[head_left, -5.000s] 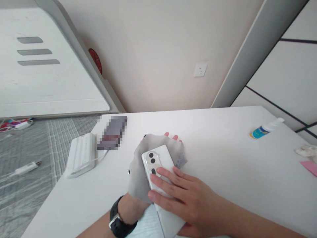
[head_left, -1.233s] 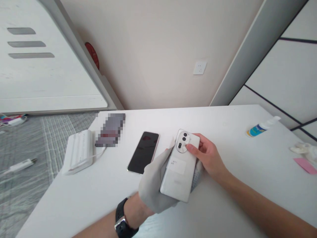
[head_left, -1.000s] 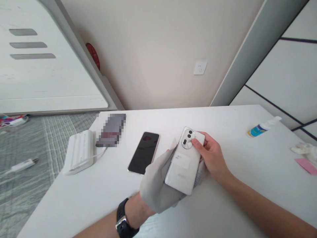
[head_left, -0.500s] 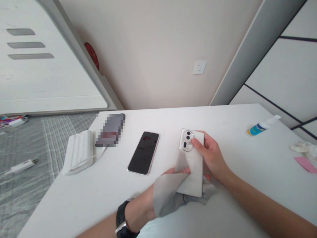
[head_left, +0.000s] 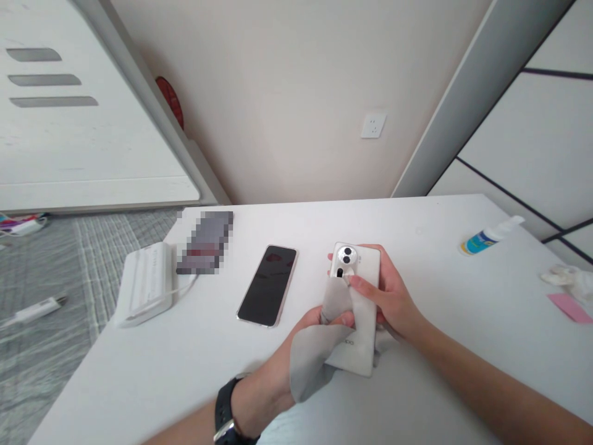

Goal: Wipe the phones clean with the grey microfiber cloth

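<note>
A white smartphone (head_left: 364, 337) with a round camera module is held back side up above the table, its camera end away from me. My right hand (head_left: 393, 290) grips its right upper side, thumb on the back just below the cameras. A grey cleaning cloth (head_left: 312, 355) drapes over my left hand (head_left: 315, 321), which is closed on the cloth around the phone's lower left side, thumb on the back. Part of the cloth covers the back's left edge; another bit shows beneath the phone. Most left fingers are hidden under cloth and phone.
A second phone (head_left: 269, 285) in a clear case lies dark screen up on the white table (head_left: 185, 377). Left of it are a blurred-out dark device (head_left: 206, 241) and a white power bank (head_left: 146, 281) with a cable. Rightward are a spray bottle (head_left: 486, 238), a pink slip (head_left: 569, 307) and crumpled tissue (head_left: 572, 278).
The white phone has shifted slightly left and turned a little. My right thumb has slid down off the camera module. More cloth now lies over the back's left edge, and lettering shows near the bottom.
</note>
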Demonstrator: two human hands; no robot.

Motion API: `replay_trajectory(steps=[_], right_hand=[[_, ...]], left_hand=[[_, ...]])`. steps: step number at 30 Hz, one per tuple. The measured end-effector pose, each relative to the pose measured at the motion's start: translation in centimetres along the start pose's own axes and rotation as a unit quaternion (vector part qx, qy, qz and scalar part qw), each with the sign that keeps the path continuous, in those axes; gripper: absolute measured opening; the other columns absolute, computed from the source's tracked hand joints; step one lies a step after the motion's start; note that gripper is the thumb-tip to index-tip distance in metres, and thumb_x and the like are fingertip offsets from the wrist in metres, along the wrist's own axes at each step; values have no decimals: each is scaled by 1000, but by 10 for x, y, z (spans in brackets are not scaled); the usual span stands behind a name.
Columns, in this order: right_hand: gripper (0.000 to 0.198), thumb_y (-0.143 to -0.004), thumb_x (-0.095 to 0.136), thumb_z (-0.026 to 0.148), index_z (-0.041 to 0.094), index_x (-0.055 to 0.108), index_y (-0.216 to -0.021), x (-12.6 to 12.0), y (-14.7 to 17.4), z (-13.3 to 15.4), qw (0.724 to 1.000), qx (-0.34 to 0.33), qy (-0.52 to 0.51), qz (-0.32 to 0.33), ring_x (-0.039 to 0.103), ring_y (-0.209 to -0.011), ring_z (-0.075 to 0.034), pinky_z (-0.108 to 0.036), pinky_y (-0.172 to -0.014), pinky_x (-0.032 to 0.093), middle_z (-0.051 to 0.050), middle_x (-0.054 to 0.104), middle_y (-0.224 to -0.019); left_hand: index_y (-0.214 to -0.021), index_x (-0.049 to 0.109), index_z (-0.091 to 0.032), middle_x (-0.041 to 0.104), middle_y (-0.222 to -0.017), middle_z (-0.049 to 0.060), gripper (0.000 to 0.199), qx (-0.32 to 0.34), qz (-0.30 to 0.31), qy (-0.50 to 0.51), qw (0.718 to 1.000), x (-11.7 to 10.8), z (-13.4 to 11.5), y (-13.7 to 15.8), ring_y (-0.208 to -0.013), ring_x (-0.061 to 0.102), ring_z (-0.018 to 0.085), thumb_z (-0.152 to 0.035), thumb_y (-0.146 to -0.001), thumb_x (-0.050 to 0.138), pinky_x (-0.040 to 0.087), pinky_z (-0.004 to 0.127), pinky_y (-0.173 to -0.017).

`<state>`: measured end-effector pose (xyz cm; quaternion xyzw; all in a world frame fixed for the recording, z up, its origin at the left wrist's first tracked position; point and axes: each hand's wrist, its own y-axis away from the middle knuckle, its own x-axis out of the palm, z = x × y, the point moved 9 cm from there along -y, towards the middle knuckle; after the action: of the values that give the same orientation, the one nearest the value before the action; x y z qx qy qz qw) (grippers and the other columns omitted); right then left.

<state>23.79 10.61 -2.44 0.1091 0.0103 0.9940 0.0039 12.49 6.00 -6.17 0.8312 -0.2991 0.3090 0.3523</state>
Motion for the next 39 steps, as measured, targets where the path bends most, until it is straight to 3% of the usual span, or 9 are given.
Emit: replay_trajectory(steps=[6, 10, 14, 19, 24, 28, 33, 39], right_hand=[[45, -88, 78, 35, 31, 47, -121, 0, 2, 0, 999, -6, -40, 13, 71, -110, -26, -37, -83, 60, -9, 69, -134], [58, -84, 81, 33, 34, 47, -131, 5, 2, -5, 996, 9, -81, 43, 71, -110, -28, -42, -86, 61, -8, 69, -131], [68, -80, 83, 31, 31, 53, -142, 12, 3, -8, 992, 38, -92, 82, 71, -105, -24, -35, -85, 60, -8, 72, -125], [64, -78, 86, 32, 30, 63, -137, 17, 6, -14, 985, 73, -108, 117, 72, -101, -21, -30, -83, 59, -6, 74, -121], [64, -78, 86, 38, 32, 63, -137, 13, 8, -21, 987, 92, -87, 97, 71, -94, -20, -29, -77, 58, -4, 76, -114], [63, -79, 85, 39, 30, 63, -137, 13, 8, -24, 986, 107, -95, 86, 70, -91, -20, -28, -74, 57, -4, 76, -111], [54, -82, 82, 39, 30, 67, -133, 14, 7, -23, 983, 108, -126, 84, 70, -87, -18, -27, -75, 56, -2, 77, -108], [48, -83, 78, 39, 28, 71, -128, 12, 6, -23, 981, 126, -134, 57, 69, -82, -18, -27, -72, 56, -2, 78, -103]], left_hand=[[-114, 75, -12, 72, -112, 16, 31, -19, 75, 11, 997, 15, 0, 1, -87, 70, 21, -31, -91, 76, 51, 31, -80], [-113, 75, -9, 71, -114, 18, 31, -48, 124, 43, 990, 17, 8, 1, -93, 71, 25, -30, -92, 71, 55, 34, -82], [-110, 74, -9, 68, -103, 12, 36, -114, 148, 88, 978, 21, 18, 6, -89, 67, 21, -33, -83, 73, 52, 31, -82], [-89, 71, -14, 62, -88, 8, 26, -177, 169, 59, 968, 35, 19, 18, -88, 58, 20, -29, -69, 72, 42, 31, -91], [-82, 67, -17, 46, -74, 1, 26, -191, 181, 69, 962, 39, 18, 19, -67, 37, 14, -27, -57, 70, 38, 28, -78], [-78, 65, -19, 40, -71, 0, 26, -194, 179, 62, 962, 40, 19, 18, -64, 26, 14, -28, -54, 67, 31, 27, -69], [-75, 62, -18, 39, -73, -1, 24, -200, 170, 86, 961, 38, 20, 19, -65, 27, 13, -22, -52, 69, 30, 27, -69], [-84, 65, -16, 46, -69, 0, 30, -215, 186, 73, 956, 36, 23, 20, -67, 40, 15, -27, -57, 69, 36, 27, -77]])
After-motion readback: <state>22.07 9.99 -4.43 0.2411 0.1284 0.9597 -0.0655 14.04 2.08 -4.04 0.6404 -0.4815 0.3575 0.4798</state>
